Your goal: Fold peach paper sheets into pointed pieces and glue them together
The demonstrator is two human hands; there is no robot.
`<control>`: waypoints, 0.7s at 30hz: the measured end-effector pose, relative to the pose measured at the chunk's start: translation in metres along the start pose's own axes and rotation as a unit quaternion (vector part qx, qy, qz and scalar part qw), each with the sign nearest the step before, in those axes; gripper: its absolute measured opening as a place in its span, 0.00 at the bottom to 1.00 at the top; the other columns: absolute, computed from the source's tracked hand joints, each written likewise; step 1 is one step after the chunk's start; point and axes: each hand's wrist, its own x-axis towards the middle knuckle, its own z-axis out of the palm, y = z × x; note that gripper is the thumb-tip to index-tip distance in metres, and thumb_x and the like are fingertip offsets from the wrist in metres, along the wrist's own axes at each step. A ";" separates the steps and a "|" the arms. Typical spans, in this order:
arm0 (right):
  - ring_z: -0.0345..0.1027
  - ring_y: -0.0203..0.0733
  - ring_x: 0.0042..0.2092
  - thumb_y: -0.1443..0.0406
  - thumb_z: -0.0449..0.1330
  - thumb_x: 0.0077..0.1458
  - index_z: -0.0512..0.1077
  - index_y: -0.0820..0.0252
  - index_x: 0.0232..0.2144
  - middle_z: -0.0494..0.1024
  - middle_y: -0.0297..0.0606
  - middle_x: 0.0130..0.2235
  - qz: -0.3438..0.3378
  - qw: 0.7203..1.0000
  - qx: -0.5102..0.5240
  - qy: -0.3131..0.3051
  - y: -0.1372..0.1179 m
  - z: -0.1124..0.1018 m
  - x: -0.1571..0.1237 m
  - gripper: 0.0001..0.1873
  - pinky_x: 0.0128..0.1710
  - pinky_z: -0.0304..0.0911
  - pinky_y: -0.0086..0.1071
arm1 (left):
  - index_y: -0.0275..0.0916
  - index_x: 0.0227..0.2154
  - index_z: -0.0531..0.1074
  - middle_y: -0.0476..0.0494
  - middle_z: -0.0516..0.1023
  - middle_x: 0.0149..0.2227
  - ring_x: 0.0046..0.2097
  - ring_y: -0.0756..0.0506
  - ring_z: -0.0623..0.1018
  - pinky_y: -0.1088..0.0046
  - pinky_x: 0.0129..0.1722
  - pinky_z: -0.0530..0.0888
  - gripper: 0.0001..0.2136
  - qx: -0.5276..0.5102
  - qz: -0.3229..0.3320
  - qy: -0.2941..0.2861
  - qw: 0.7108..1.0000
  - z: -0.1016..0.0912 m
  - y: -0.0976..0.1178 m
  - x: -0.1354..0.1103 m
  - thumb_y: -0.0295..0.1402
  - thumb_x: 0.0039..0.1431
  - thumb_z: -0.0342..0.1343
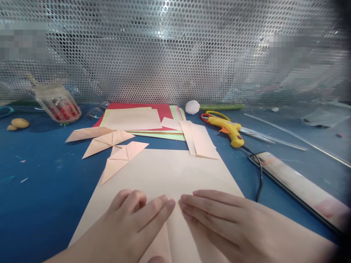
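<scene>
A large pale peach sheet of paper (170,171) lies in front of me, with a smaller piece of the same colour (161,237) on it, creased near the middle. My left hand (137,215) rests on this piece, index and middle fingers stretched out, the other two bent, the thumb apart and partly cut off below. My right hand (227,215) lies palm down on the paper, its fingers straight and side by side. A narrow gap separates the two hands' fingertips. Folded peach paper shapes (124,157) with pointed ends sit at the big sheet's far left corner.
Coloured sheets (167,135) and peach strips (201,140) lie beyond. To the right are a yellow glue gun (227,128), clear glue sticks (274,138) and a phone (304,186). A glass jar (59,104) stands left, before a perforated metal screen (164,54).
</scene>
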 end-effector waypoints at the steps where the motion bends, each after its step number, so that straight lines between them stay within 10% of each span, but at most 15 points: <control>1: 0.76 0.35 0.52 0.75 0.39 0.72 0.81 0.64 0.43 0.83 0.35 0.51 -0.005 1.000 -0.005 -0.001 0.000 0.001 -0.001 0.29 0.67 0.51 0.26 | 0.34 0.64 0.62 0.51 0.73 0.59 0.44 0.41 0.65 0.63 0.50 0.59 0.34 0.001 0.001 0.000 1.000 0.000 0.000 0.000 0.41 0.58 0.63; 8: 0.80 0.42 0.44 0.75 0.38 0.72 0.80 0.64 0.43 0.85 0.40 0.45 0.003 1.000 -0.021 0.007 0.004 -0.006 0.006 0.29 0.49 0.73 0.37 | 0.34 0.64 0.63 0.51 0.74 0.59 0.43 0.41 0.65 0.64 0.49 0.60 0.32 0.006 -0.001 0.013 1.000 0.000 0.002 0.000 0.37 0.57 0.61; 21: 0.76 0.38 0.49 0.74 0.37 0.72 0.80 0.65 0.44 0.85 0.40 0.45 0.019 1.000 -0.008 0.009 0.002 -0.003 0.009 0.30 0.54 0.68 0.31 | 0.36 0.65 0.61 0.52 0.72 0.61 0.46 0.41 0.65 0.58 0.51 0.58 0.30 0.015 -0.007 0.010 1.000 0.004 0.002 -0.003 0.37 0.61 0.57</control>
